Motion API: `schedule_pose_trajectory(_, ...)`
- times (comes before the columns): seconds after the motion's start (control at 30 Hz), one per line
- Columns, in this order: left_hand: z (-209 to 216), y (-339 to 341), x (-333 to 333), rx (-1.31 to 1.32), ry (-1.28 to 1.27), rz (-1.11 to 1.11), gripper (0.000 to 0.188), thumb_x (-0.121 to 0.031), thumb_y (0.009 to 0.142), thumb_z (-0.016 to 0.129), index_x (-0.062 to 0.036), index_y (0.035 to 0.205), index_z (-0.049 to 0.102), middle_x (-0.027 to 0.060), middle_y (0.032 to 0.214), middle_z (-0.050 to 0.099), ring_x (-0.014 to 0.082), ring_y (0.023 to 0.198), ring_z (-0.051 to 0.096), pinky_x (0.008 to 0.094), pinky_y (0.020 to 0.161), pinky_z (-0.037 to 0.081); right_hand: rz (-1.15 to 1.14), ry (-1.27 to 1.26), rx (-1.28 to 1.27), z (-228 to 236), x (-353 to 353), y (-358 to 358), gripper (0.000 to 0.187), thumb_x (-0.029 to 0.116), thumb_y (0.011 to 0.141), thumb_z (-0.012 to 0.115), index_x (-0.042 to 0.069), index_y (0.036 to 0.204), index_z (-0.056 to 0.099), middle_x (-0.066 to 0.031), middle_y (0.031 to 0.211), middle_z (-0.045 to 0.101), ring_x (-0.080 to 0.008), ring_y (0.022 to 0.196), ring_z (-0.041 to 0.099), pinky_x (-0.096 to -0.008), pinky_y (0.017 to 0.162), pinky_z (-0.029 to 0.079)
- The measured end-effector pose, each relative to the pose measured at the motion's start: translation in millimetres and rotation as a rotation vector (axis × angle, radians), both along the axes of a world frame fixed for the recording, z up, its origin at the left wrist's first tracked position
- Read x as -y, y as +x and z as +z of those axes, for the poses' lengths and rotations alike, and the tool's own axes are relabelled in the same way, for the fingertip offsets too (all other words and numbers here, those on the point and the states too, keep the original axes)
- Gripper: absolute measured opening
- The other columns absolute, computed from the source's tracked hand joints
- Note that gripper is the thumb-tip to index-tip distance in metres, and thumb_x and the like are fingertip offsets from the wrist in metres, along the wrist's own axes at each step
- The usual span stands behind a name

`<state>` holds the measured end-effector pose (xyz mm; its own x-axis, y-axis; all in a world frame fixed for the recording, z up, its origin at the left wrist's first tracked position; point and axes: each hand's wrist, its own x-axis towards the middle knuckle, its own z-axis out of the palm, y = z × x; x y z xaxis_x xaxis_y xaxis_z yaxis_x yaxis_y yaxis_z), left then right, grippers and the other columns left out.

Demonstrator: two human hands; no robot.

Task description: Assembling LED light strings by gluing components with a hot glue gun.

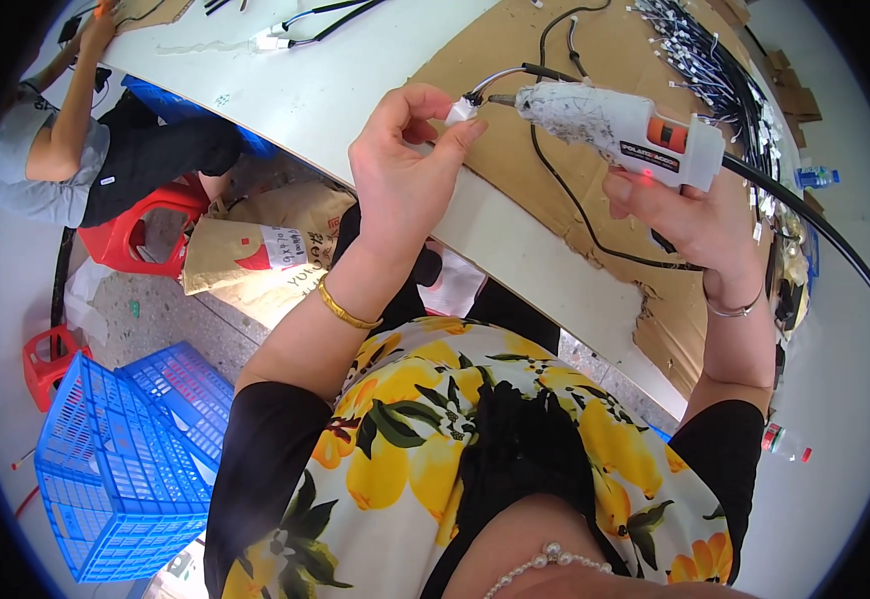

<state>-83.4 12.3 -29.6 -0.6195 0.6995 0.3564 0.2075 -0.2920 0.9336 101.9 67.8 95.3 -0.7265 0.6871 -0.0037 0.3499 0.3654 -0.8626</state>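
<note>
Between the thumb and fingers of my left hand (410, 160) is a small white wire connector (463, 110), pinched with its wire side turned toward the right. Thin wires run from it into a black cable (550, 72) on the cardboard. My right hand (679, 215) is wrapped round the handle of a white, smudged hot glue gun (594, 122) with an orange part and a lit red light. The gun's nozzle points left, at the wire end of the connector; whether they touch I cannot tell. The gun's body partly hides my right fingers.
Brown cardboard (515, 45) covers part of the white table (205, 50). A bundle of black cables with white connectors (724, 70) lies at the far right. Loose cables (325, 25) lie at the back. Another person (55, 160) sits at left, near a red stool (145, 235) and blue crates (120, 479).
</note>
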Motion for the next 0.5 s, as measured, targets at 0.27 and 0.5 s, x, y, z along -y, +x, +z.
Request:
schedule_pose_trajectory(0.27,0.2,0.5,-0.4,-0.026,-0.011,-0.011,0.03,-0.005,0.064,0.075,-0.0024,0.087,0.056,0.0035,0.078,0.06,0.0101,0.061,0.047,0.0226,0.058,0.044,0.022,-0.121,0.043,-3.6,-3.1,-0.3,0.036,0.009,0.077,0.065,0.004,0.111,0.053,0.0036,0.082,0.055,-0.0038,0.07,0.047,-0.0192,0.062,0.041)
schedule_pose_trajectory(0.5,0.8,-0.3,0.6,-0.038,-0.026,-0.006,0.03,-0.005,0.064,0.074,-0.0028,0.086,0.056,0.0031,0.078,0.06,0.0105,0.061,0.047,0.023,0.058,0.044,-0.031,-0.066,-0.013,3.9,0.4,-2.9,0.024,0.006,0.076,0.06,0.0,0.099,0.056,-0.0037,0.077,0.058,-0.0095,0.065,0.056,-0.0217,0.056,0.043)
